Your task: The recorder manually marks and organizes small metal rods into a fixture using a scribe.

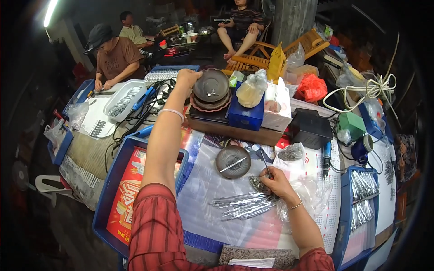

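Observation:
My left hand point(188, 78) reaches far forward, its fingers closed on the rim of a dark round dish point(212, 82) with a few tiny pale bits in it. A reddish scalloped dish point(202, 105) shows beneath it. My right hand point(277, 181) pinches a thin dark stick-like tool point(266, 159), its far end pointing up and away. Beside that hand lies a loose pile of slim silvery metal rods point(246, 206), with a small clump of dark bits point(257, 183) just left of the fingers. Farther forward, a second dark round dish point(233, 156) has one silvery rod point(233, 164) across it.
A blue tray point(101, 212) stands at left, and a blue tray of rods point(346, 212) at right. Behind the dishes are a blue box point(246, 110), a black box point(311, 128) and cables point(151, 101). One person point(118, 56) works at far left; two others sit farther back.

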`<state>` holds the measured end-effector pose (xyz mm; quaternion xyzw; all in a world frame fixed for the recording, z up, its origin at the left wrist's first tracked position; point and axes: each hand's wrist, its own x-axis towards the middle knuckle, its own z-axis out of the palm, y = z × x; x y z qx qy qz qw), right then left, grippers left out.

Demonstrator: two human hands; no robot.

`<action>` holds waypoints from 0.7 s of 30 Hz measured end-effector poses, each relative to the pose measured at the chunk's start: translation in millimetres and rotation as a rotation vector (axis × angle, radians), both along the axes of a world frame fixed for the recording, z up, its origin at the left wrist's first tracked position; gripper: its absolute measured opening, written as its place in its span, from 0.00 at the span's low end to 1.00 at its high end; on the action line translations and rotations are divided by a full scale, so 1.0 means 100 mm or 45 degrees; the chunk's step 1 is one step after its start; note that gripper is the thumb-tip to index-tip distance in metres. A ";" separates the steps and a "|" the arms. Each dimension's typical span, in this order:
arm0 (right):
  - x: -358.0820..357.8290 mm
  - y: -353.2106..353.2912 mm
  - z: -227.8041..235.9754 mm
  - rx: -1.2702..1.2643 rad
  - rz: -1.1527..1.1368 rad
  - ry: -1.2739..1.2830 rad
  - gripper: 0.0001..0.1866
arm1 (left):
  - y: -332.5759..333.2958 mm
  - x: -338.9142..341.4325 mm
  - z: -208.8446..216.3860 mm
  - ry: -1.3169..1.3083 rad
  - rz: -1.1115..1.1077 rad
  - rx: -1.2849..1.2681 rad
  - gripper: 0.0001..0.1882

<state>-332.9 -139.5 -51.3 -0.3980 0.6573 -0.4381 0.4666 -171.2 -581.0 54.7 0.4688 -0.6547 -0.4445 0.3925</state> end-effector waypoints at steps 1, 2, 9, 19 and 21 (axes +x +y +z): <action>0.00 0.00 0.00 0.006 -0.003 0.008 0.06 | 0.02 0.01 0.06 -0.013 0.025 -0.023 0.15; -0.01 0.00 -0.02 0.010 -0.005 0.006 0.06 | 0.03 0.04 0.10 -0.015 0.023 -0.020 0.15; -0.02 -0.01 -0.04 -0.014 -0.002 -0.021 0.06 | 0.09 0.20 0.22 0.181 -0.010 0.162 0.14; -0.01 -0.01 -0.07 -0.038 -0.011 -0.041 0.05 | 0.23 0.30 0.15 0.208 -0.003 0.389 0.10; -0.02 0.01 -0.10 -0.033 -0.026 -0.027 0.05 | 0.26 0.23 0.09 0.094 0.026 0.331 0.11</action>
